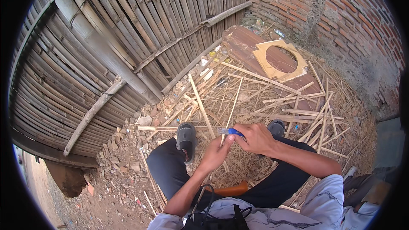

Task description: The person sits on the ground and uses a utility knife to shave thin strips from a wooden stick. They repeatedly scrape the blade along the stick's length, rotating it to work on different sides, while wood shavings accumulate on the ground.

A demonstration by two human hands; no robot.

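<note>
My right hand (255, 138) grips a small knife with a blue handle (232, 131), its blade pointing left. My left hand (216, 153) sits just below it, fingers pinched on a thin bamboo strip (230, 115) that rises up and away from the hands. Both hands meet in front of my knees. My legs in dark trousers stretch forward, with a grey sandal (186, 138) on the left foot and another (276, 125) on the right. An orange-brown wooden piece (232, 189) lies between my thighs.
Split bamboo strips (272, 102) and shavings litter the ground ahead. A plywood square with a round hole (279, 59) lies on a brown board. A bamboo fence (106, 51) stands at left, a brick wall (341, 17) at right. Rubble (123, 153) lies at lower left.
</note>
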